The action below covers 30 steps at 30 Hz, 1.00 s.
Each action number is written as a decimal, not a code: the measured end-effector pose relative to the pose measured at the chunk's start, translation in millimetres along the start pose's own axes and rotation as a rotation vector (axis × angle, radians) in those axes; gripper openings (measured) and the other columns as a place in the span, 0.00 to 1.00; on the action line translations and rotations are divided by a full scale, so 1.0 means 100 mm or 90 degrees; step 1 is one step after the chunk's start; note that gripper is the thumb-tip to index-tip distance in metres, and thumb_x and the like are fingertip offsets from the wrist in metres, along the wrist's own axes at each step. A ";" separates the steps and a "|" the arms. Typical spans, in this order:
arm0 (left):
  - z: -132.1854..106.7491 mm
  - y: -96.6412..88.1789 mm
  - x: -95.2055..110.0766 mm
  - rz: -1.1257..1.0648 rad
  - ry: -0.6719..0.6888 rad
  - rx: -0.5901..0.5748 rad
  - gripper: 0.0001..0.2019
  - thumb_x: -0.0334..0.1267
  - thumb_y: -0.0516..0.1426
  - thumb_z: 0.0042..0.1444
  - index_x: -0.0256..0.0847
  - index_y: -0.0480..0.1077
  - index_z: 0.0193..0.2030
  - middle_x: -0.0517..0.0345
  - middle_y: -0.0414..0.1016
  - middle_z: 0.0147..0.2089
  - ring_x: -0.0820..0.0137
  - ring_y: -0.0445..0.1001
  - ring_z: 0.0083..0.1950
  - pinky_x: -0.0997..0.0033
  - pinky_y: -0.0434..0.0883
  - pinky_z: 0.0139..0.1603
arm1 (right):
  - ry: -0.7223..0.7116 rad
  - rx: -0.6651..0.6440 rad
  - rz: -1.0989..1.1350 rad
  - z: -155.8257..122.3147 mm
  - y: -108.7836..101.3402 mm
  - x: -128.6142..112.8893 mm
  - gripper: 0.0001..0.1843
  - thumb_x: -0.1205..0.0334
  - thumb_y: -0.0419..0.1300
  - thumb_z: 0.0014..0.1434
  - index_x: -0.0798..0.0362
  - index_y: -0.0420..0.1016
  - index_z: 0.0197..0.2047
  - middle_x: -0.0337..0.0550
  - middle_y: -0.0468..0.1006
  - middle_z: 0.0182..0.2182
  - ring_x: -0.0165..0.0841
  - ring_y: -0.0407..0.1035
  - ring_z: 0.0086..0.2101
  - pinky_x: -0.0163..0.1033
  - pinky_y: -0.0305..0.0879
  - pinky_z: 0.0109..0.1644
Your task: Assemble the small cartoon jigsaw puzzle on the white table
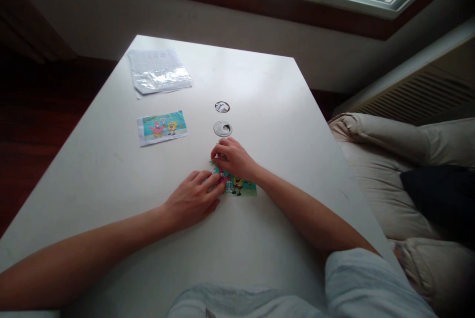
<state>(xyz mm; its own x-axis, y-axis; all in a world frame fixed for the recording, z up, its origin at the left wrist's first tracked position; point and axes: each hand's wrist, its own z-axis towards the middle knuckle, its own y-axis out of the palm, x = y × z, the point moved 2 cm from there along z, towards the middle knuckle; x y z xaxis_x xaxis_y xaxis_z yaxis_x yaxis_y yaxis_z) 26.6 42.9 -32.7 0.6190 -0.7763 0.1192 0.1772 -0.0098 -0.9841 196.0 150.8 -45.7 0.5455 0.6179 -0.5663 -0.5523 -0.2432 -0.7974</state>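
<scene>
A small cartoon jigsaw puzzle lies flat on the white table, showing a yellow square figure and a pink one on a teal ground. My left hand rests over its left side, fingers stretched out and fingertips touching it. Across the puzzle's upper edge reaches my right hand, thumb and fingers pinched together at the upper left corner. Whatever is between those fingertips is too small and covered to make out. Both hands hide part of the puzzle, whose upper left edge looks ragged.
A printed picture card with the same cartoon figures lies to the left. Behind it is a stack of papers in a clear plastic sleeve. Two round metal-rimmed holes are set in the white table. A beige sofa stands right.
</scene>
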 end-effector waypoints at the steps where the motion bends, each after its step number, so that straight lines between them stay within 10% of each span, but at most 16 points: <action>1: 0.00 0.00 0.00 0.000 -0.002 0.001 0.19 0.38 0.53 0.68 0.39 0.66 0.63 0.46 0.71 0.59 0.55 0.67 0.56 0.52 0.67 0.55 | 0.011 0.006 -0.006 0.00 0.00 0.00 0.01 0.64 0.66 0.62 0.49 0.78 0.37 0.42 0.73 0.35 0.37 0.64 0.42 0.42 0.59 0.50; 8: -0.01 -0.01 -0.02 0.008 -0.007 0.010 0.20 0.38 0.54 0.67 0.39 0.65 0.65 0.44 0.71 0.60 0.55 0.68 0.57 0.53 0.67 0.55 | 0.039 0.048 -0.007 0.01 -0.03 0.04 0.04 0.67 0.62 0.62 0.51 0.76 0.34 0.39 0.75 0.30 0.33 0.65 0.36 0.40 0.58 0.47; 14: -0.01 -0.02 -0.02 0.004 -0.004 0.002 0.22 0.37 0.54 0.68 0.39 0.64 0.67 0.45 0.69 0.64 0.55 0.67 0.58 0.53 0.67 0.57 | 0.135 0.140 0.005 -0.02 -0.46 0.24 0.06 0.62 0.60 0.64 0.51 0.78 0.39 0.38 0.76 0.29 0.30 0.66 0.30 0.37 0.59 0.39; 22: -0.01 -0.03 -0.01 0.003 -0.005 0.009 0.21 0.37 0.53 0.68 0.39 0.64 0.67 0.45 0.69 0.64 0.55 0.67 0.59 0.54 0.67 0.57 | 0.178 -0.109 -0.039 -0.14 -0.79 0.51 0.06 0.63 0.64 0.59 0.50 0.80 0.40 0.39 0.77 0.32 0.31 0.69 0.32 0.36 0.60 0.38; 30: -0.01 -0.02 -0.02 0.004 -0.006 0.001 0.22 0.38 0.54 0.68 0.39 0.64 0.67 0.45 0.69 0.64 0.55 0.67 0.59 0.53 0.67 0.57 | 0.058 -0.101 -0.025 -0.11 -0.61 0.56 0.11 0.69 0.59 0.63 0.49 0.81 0.44 0.46 0.73 0.40 0.36 0.67 0.42 0.39 0.63 0.47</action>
<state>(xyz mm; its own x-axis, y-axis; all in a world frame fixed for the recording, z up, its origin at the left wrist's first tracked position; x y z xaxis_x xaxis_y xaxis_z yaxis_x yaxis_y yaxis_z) 23.9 44.0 -30.9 0.6269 -0.7706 0.1147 0.1748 -0.0044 -0.9846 267.8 192.3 -31.0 0.6230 0.5609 -0.5452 -0.4272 -0.3399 -0.8378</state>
